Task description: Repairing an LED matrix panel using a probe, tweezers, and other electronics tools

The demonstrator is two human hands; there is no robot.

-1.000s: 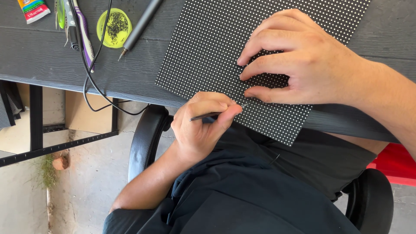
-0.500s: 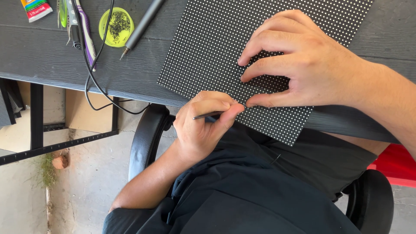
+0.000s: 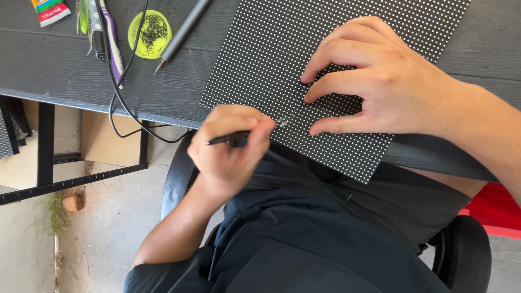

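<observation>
— What has the left hand [image 3: 230, 149] got?

— It is curled shut around a thin black tool [image 3: 228, 139], pinched between thumb and fingers. The tip points toward three o'clock and meets the near edge of the dotted panel [image 3: 282, 65].

— And the right hand [image 3: 380, 81]?

— Spread flat, holding nothing. Its fingertips [image 3: 312, 97] press down on the panel, pointing toward nine o'clock, just beside the tool's tip.

— Where does the panel lie?

— On the dark counter [image 3: 54, 70], tilted, with its lower corner hanging over the counter's near edge above the person's lap.

— What else is up there?

— At ten o'clock from the left hand a black cable [image 3: 116, 92] loops over the counter's edge. Farther out toward eleven o'clock sits a round yellow dish [image 3: 150, 33] with dark bits in it, and a grey pen-like tool [image 3: 182, 33] slants just beside it. Beyond, a purple-handled tool [image 3: 113, 38] and a small colourful tube [image 3: 50, 11] lie near the far corner.

— And below?

— A black chair [image 3: 179, 173] under the person, and something red [image 3: 496, 209] at four o'clock.
</observation>
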